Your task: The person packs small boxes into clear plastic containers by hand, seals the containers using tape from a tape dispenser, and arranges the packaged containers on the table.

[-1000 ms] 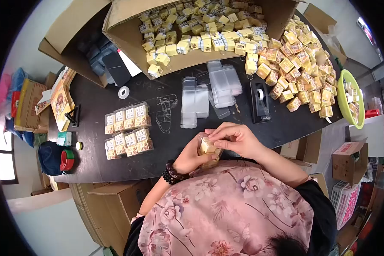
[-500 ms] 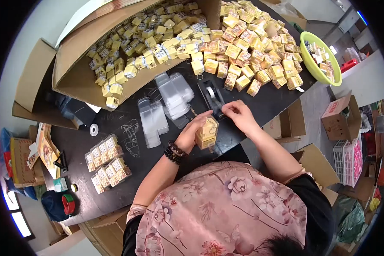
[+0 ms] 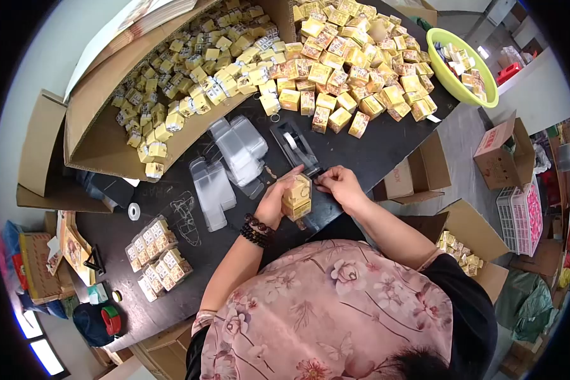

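My left hand [image 3: 274, 204] is wrapped around a yellow printed pack of small boxes [image 3: 297, 201], holding it tilted above the table's near edge. On top of the pack a ring shows faintly. Just right of it, my right hand [image 3: 341, 186] pinches at the near end of a black tape dispenser [image 3: 295, 149] with a white-cored roll. Whatever lies between those fingertips is too small to make out. To the left of the dispenser lie clear plastic cases [image 3: 239, 149], with further clear cases [image 3: 211, 193] beside them.
A big carton [image 3: 101, 142] spills small yellow boxes at the back left. More yellow boxes [image 3: 354, 69] are heaped at the back right, by a lime-green basin [image 3: 491, 88]. Filled clear packs [image 3: 166, 273] sit front left, near a tape roll [image 3: 133, 211]. Open cartons [image 3: 475, 228] stand right.
The view has turned and shifted, so the table's contents sit farther left. Both hands stay close together, the left still on the pack and the right still at the dispenser's end.
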The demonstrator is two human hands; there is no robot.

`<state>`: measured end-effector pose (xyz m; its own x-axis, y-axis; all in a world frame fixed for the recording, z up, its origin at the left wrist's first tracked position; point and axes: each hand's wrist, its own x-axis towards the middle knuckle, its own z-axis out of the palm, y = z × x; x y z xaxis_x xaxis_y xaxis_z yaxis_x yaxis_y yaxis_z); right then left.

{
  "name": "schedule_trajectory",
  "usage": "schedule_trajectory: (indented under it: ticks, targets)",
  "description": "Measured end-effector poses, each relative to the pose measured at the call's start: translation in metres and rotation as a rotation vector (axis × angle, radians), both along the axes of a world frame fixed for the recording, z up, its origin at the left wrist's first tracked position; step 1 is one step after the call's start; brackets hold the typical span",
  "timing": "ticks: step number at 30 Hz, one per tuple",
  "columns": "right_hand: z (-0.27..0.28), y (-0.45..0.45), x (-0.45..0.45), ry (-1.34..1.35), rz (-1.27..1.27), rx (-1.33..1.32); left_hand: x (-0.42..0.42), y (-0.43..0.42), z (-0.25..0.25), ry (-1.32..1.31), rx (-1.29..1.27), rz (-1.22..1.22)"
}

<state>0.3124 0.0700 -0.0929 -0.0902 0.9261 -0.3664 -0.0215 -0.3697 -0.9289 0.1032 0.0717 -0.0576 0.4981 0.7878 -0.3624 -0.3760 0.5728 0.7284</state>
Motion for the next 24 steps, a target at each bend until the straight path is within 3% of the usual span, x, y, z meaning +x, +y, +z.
schedule_trajectory:
  ticks: [5,7,10,14,16,17,19,21,24]
  targets:
    - [0.050,-0.022,0.000,0.495,-0.067,-0.178,0.003,-0.016,0.006,0.331,0.335,0.137]
    - [0.066,-0.027,-0.007,0.462,-0.010,-0.156,0.005,-0.021,0.010,0.562,0.668,0.226]
    - [0.063,-0.025,-0.014,0.228,0.145,-0.109,0.005,-0.021,0.024,0.671,0.838,0.226]
    - [0.059,-0.025,-0.014,0.232,0.199,-0.127,0.002,-0.025,0.030,0.690,0.821,0.162]
    - [0.056,-0.027,-0.014,0.068,0.238,0.152,0.006,-0.027,0.027,0.356,0.541,0.163]
    - [0.051,-0.027,-0.013,0.066,0.235,0.152,0.007,-0.025,0.026,0.354,0.541,0.160]
    - [0.034,-0.028,-0.012,-0.430,0.258,0.785,0.008,-0.019,0.023,0.033,0.155,0.065]
    - [0.035,-0.022,-0.011,-0.436,0.245,0.820,0.006,-0.011,0.010,0.112,0.167,0.029]
    - [0.056,-0.006,-0.014,-0.362,-0.112,0.583,0.005,-0.005,0.004,0.116,0.131,0.069]
